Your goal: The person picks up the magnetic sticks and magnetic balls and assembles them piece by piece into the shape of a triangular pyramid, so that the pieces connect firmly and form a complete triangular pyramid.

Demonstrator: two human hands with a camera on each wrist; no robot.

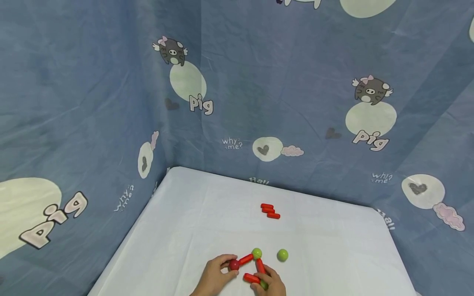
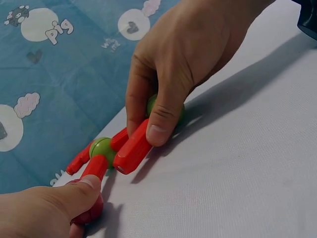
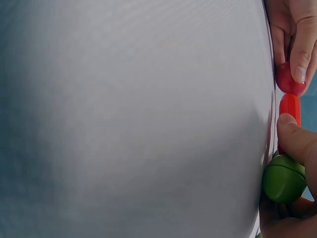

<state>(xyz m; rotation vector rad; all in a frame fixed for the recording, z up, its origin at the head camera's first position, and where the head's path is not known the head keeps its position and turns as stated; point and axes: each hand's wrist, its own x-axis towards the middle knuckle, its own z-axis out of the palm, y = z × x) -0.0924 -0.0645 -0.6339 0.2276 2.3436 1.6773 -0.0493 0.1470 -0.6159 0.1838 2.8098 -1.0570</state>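
My left hand [image 1: 216, 276] pinches a dark red ball [image 1: 234, 264], which joins a red stick [image 1: 246, 259] running to a green ball [image 1: 256, 253]. From that ball a second red stick [image 1: 261, 266] extends down to my right hand [image 1: 272, 283]. The right fingers grip another green ball [image 1: 264, 284] with a third red stick [image 1: 252, 278] pointing left toward the red ball. In the left wrist view, my right hand [image 2: 173, 64] has its thumb on that stick [image 2: 132, 152]. The right wrist view shows the green ball [image 3: 284, 179] between the right fingers.
A loose green ball [image 1: 282, 255] lies right of the joined pieces on the white table [image 1: 222, 205]. Several red sticks [image 1: 268, 210] lie side by side farther back. A blue patterned cloth [image 1: 259, 82] stands behind and to the left.
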